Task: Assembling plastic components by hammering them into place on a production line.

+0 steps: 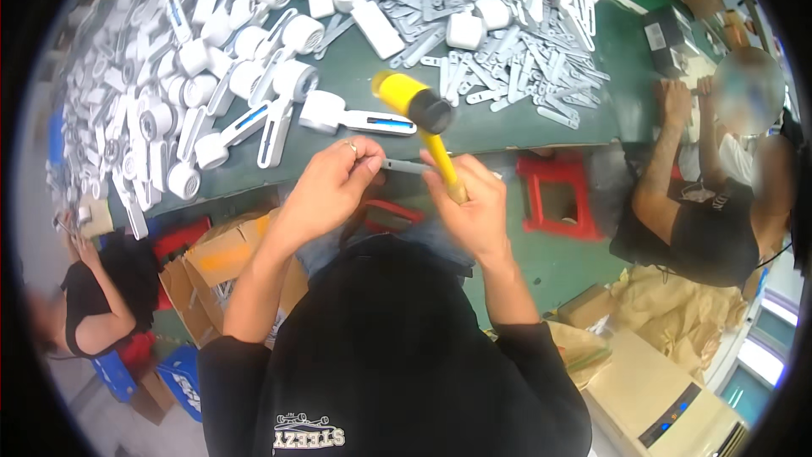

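As the left hand (328, 188) pinches a grey strip (406, 167), seemingly steadying it, the right hand (475, 210) wraps the hammer (430, 115) handle.

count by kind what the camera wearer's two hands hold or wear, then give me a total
yellow hammer, in the right hand: 1
grey strip, in the left fingertips: 1
ring, on the left hand: 1
Total: 3
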